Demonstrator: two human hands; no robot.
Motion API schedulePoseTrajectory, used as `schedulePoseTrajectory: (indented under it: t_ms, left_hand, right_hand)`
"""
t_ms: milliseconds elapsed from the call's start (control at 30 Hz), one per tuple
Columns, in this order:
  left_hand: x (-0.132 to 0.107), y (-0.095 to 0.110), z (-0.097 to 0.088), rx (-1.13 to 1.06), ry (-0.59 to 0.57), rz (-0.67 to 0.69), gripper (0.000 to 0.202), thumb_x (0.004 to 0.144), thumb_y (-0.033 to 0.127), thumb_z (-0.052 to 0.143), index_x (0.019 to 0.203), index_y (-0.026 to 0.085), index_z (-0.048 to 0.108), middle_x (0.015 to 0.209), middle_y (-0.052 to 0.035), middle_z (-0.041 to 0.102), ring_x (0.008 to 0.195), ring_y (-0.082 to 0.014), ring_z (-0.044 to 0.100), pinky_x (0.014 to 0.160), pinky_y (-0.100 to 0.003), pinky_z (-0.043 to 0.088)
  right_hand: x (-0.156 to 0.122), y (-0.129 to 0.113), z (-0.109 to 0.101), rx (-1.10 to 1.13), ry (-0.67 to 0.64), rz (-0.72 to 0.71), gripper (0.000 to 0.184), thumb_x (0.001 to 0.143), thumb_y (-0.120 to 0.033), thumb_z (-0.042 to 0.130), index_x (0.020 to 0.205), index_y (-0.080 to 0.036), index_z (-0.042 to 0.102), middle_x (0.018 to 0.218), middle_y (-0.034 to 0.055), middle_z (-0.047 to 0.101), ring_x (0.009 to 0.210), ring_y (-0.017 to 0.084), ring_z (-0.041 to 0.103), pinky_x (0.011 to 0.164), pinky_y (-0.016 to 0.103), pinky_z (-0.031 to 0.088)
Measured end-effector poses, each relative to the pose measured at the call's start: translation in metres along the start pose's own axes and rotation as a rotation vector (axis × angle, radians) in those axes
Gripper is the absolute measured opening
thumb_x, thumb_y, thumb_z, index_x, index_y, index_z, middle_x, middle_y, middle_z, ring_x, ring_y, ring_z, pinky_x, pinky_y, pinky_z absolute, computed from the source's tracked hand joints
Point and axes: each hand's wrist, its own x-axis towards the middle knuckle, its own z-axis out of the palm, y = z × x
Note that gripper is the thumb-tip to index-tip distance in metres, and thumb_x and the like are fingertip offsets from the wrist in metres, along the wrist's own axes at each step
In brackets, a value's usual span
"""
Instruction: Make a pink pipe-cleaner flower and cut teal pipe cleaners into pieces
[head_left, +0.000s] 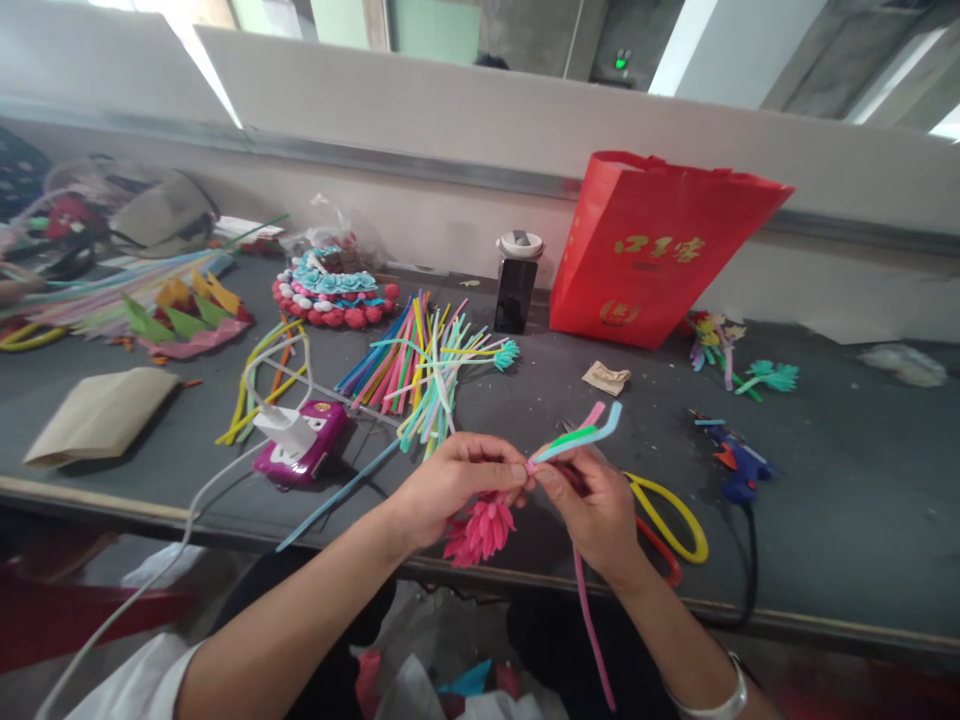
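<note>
Over the front edge of the table, my left hand [469,475] pinches a pink pipe-cleaner flower [484,530] by its stem, the petals hanging below the fingers. Thumb and fingers of my right hand [600,505] close on the same stem, right beside the left fingertips. Light blue, green and pink pipe-cleaner ends [581,440] stick out above the right hand. A long pink pipe cleaner [589,620] hangs down below it. Beside the right wrist lie a yellow loop [701,545] and a red loop, apparently tool handles partly hidden by the hand.
A pile of coloured pipe cleaners [420,370] lies ahead, left of a dark bottle [516,290] and red bag [660,250]. A blue glue gun [742,465] rests at right. A purple power strip [330,440] with its white cable [206,490] is at left.
</note>
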Motion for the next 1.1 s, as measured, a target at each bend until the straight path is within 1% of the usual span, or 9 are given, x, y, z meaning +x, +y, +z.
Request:
schedulePoseTrajectory:
  t_ms: [167, 300, 433, 533, 633, 700, 800, 933, 1100]
  left_hand:
    - [0.000, -0.001, 0.002, 0.102, 0.070, 0.062, 0.020, 0.073, 0.032, 0.074, 0.073, 0.012, 0.071, 0.056, -0.0006, 0.058, 0.060, -0.0114, 0.056, 0.061, -0.023, 0.041]
    - [0.001, -0.002, 0.003, 0.294, 0.166, 0.152, 0.023, 0.077, 0.035, 0.070, 0.076, 0.012, 0.069, 0.062, -0.0001, 0.058, 0.055, -0.0080, 0.047, 0.052, -0.020, 0.034]
    - [0.001, -0.002, 0.004, 0.364, 0.188, 0.182, 0.023, 0.078, 0.035, 0.068, 0.077, 0.012, 0.067, 0.060, 0.0010, 0.056, 0.053, -0.0080, 0.046, 0.051, -0.020, 0.034]
    - [0.001, -0.002, 0.006, 0.506, 0.237, 0.253, 0.020, 0.080, 0.032, 0.065, 0.078, 0.013, 0.068, 0.063, -0.0002, 0.059, 0.055, -0.0095, 0.050, 0.052, -0.021, 0.037]
    - [0.002, -0.003, 0.007, 0.716, 0.298, 0.406, 0.014, 0.081, 0.026, 0.062, 0.076, 0.015, 0.069, 0.069, -0.0022, 0.066, 0.064, -0.0133, 0.058, 0.062, -0.025, 0.044]
    - [0.003, -0.004, 0.008, 0.850, 0.325, 0.511, 0.010, 0.081, 0.021, 0.061, 0.076, 0.017, 0.069, 0.070, -0.0010, 0.069, 0.067, -0.0140, 0.060, 0.078, -0.030, 0.046]
    - [0.003, -0.007, 0.006, 1.017, 0.334, 0.630, 0.010, 0.080, 0.015, 0.061, 0.083, 0.020, 0.069, 0.072, 0.0021, 0.071, 0.066, -0.0129, 0.061, 0.101, -0.041, 0.037]
    - [0.001, -0.008, 0.004, 1.196, 0.258, 0.758, 0.020, 0.082, 0.010, 0.056, 0.093, 0.021, 0.068, 0.076, 0.0003, 0.072, 0.072, -0.0146, 0.064, 0.105, -0.043, 0.032]
    - [-0.001, -0.006, 0.003, 1.296, 0.226, 0.846, 0.018, 0.084, 0.008, 0.051, 0.088, 0.019, 0.065, 0.073, -0.0024, 0.070, 0.073, -0.0158, 0.064, 0.108, -0.045, 0.028]
  right_hand:
    - [0.000, 0.005, 0.002, 0.337, -0.096, 0.205, 0.011, 0.092, -0.032, 0.062, 0.093, -0.024, 0.070, 0.069, -0.0041, 0.060, 0.054, 0.009, 0.051, 0.054, 0.022, 0.044]
    - [0.000, 0.007, 0.008, 0.593, -0.082, 0.361, 0.010, 0.090, -0.031, 0.064, 0.092, -0.022, 0.069, 0.062, -0.0058, 0.052, 0.049, 0.007, 0.043, 0.045, 0.020, 0.038]
    - [0.001, 0.005, 0.008, 0.578, -0.057, 0.383, 0.009, 0.087, -0.030, 0.067, 0.090, -0.021, 0.069, 0.065, -0.0051, 0.053, 0.048, 0.006, 0.042, 0.043, 0.020, 0.036]
    - [0.000, 0.003, 0.006, 0.513, -0.049, 0.392, 0.012, 0.087, -0.032, 0.068, 0.091, -0.021, 0.070, 0.065, -0.0048, 0.053, 0.048, 0.006, 0.039, 0.043, 0.020, 0.033]
    - [-0.002, 0.000, 0.005, 0.402, -0.042, 0.422, 0.018, 0.086, -0.037, 0.068, 0.088, -0.019, 0.071, 0.060, -0.0052, 0.047, 0.047, 0.006, 0.032, 0.041, 0.019, 0.025]
    - [-0.003, -0.003, 0.004, 0.372, -0.043, 0.459, 0.022, 0.085, -0.039, 0.069, 0.085, -0.017, 0.070, 0.056, -0.0060, 0.041, 0.047, 0.006, 0.027, 0.041, 0.020, 0.020]
    - [-0.001, -0.008, 0.003, 0.482, -0.071, 0.559, 0.026, 0.082, -0.041, 0.071, 0.079, -0.015, 0.066, 0.052, -0.0083, 0.032, 0.045, 0.005, 0.021, 0.040, 0.020, 0.015]
    - [0.003, -0.014, 0.003, 0.650, -0.099, 0.684, 0.027, 0.076, -0.039, 0.074, 0.073, -0.015, 0.061, 0.052, -0.0104, 0.025, 0.045, 0.004, 0.015, 0.041, 0.020, 0.011]
    - [0.002, -0.019, 0.002, 0.532, -0.095, 0.688, 0.034, 0.076, -0.044, 0.074, 0.066, -0.016, 0.057, 0.051, -0.0099, 0.024, 0.045, 0.005, 0.015, 0.041, 0.021, 0.010]
